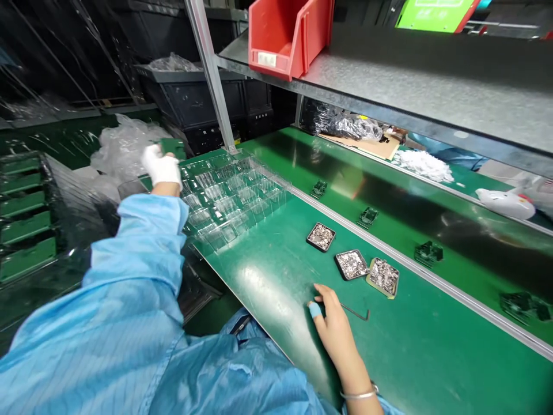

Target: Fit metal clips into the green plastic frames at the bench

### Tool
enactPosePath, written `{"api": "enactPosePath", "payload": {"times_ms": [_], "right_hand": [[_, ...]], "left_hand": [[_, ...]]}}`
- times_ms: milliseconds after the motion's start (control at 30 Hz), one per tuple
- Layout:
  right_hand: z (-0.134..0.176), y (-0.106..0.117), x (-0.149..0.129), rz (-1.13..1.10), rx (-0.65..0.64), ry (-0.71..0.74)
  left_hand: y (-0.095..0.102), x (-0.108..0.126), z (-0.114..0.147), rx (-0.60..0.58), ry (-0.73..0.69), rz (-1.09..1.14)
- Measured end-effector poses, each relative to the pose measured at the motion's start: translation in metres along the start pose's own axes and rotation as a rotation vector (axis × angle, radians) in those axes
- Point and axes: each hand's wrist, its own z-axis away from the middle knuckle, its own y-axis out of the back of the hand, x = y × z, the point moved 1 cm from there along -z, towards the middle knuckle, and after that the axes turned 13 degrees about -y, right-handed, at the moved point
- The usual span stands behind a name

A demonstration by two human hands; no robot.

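Observation:
My left hand [162, 167], in a white glove, is raised at the far left end of the bench. Its fingers are closed on a green circuit board [173, 147], partly hidden by the glove. Beside and below that hand lies a clear plastic blister tray [235, 196] with several pockets. My right hand [330, 317] rests on the green bench top with thumb and fingers apart, holding nothing; blue tape wraps one digit. Close to its fingers lies an L-shaped hex key [356, 312]. Beyond it sit three small dishes of metal screws: one dish [321, 237], a middle dish [352, 264] and a yellowish-edged dish [383, 277].
Past a metal rail [389, 246], several circuit boards [368, 217] lie in a row on a green strip. A grey shelf [389, 75] overhangs it, bearing a red bin [289, 37]. At left stands a tray of green boards [26, 219] beside crumpled clear plastic [125, 144]. A metal post [211, 75] rises at the bench corner.

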Motion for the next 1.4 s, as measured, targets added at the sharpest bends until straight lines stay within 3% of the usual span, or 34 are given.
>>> {"api": "enactPosePath", "payload": {"times_ms": [67,133,167,233,333,400,467,567,633,767,833,900,1000,1100,1200,1400], "right_hand": [[0.000,0.002,0.000,-0.023,0.000,-0.010],[0.001,0.006,0.000,-0.063,0.021,-0.040],[0.001,0.009,-0.001,-0.093,0.040,-0.063],[0.001,0.014,-0.002,-0.185,0.079,-0.116],[0.000,0.017,-0.004,-0.387,0.066,-0.189],[0.000,0.015,-0.005,-0.471,0.001,-0.231],[-0.001,0.010,-0.006,-0.479,-0.040,-0.284],[0.000,0.004,-0.008,-0.418,-0.036,-0.328],[0.000,0.003,-0.009,-0.351,-0.018,-0.285],[0.004,0.006,-0.012,-0.182,-0.004,-0.153],[0.005,0.009,-0.014,-0.135,-0.019,-0.132],[0.005,0.014,-0.013,-0.141,-0.014,-0.148],[0.000,0.022,-0.007,-0.153,0.033,-0.215],[-0.004,0.027,0.002,-0.055,0.071,-0.263],[-0.006,0.028,0.008,0.030,0.070,-0.267],[-0.006,0.029,0.008,0.191,0.105,-0.257]], "left_hand": [[-0.023,0.029,0.014,0.051,-0.009,-0.036],[-0.046,0.066,0.046,-0.009,-0.168,-0.037],[-0.056,0.087,0.067,-0.085,-0.291,-0.007],[-0.071,0.127,0.118,-0.271,-0.752,0.000],[-0.076,0.174,0.190,-0.403,-1.257,0.104],[-0.076,0.196,0.225,-0.429,-1.410,0.141],[-0.076,0.210,0.250,-0.435,-1.466,0.152],[-0.073,0.215,0.270,-0.526,-1.456,0.213],[-0.068,0.211,0.271,-0.628,-1.409,0.308],[-0.069,0.202,0.232,-0.698,-1.129,0.302],[-0.087,0.205,0.198,-0.688,-0.943,0.150],[-0.117,0.214,0.167,-0.734,-0.843,0.038],[-0.170,0.233,0.142,-0.879,-0.820,-0.071],[-0.204,0.247,0.141,-0.963,-0.842,-0.090],[-0.213,0.247,0.149,-0.994,-0.835,-0.070],[-0.210,0.230,0.150,-1.004,-0.702,0.004]]}}
